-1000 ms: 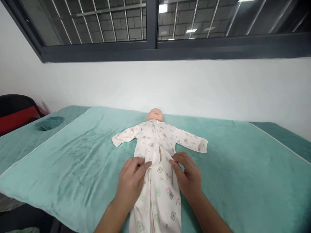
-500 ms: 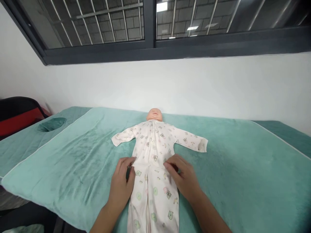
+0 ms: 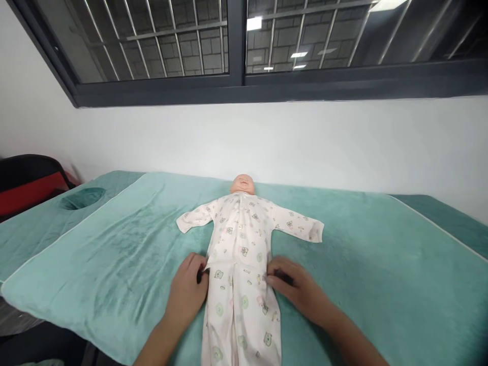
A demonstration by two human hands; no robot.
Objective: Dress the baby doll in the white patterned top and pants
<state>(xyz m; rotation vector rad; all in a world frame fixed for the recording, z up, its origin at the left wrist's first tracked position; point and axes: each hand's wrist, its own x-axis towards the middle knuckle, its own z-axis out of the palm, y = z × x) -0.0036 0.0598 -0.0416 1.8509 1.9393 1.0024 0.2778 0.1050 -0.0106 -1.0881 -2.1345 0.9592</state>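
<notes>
A baby doll (image 3: 243, 183) lies on its back, head toward the wall, in a white long-sleeved shirt (image 3: 242, 229) and white trousers (image 3: 244, 310), both printed with small animals. At the shirt's lower left corner, my left hand (image 3: 187, 290) is closed, and the hem there is drawn out to a point between thumb and fingers. Across the waist, my right hand (image 3: 295, 284) pinches the right side edge of the shirt, thumb and forefinger together. Both sleeves lie spread out flat. The trouser legs run out of view at the bottom.
A green plush cover (image 3: 362, 264) spreads over the bed, with a round face hole (image 3: 82, 198) at the left. Behind it is a white wall (image 3: 324, 142) under a dark-framed window (image 3: 236, 89). A black and red chair (image 3: 32, 185) stands at far left.
Both hands have moved slightly outward to the sides of the doll's waist. The shirt's left hem corner is now pulled outward. The camera view has tilted up a little.
</notes>
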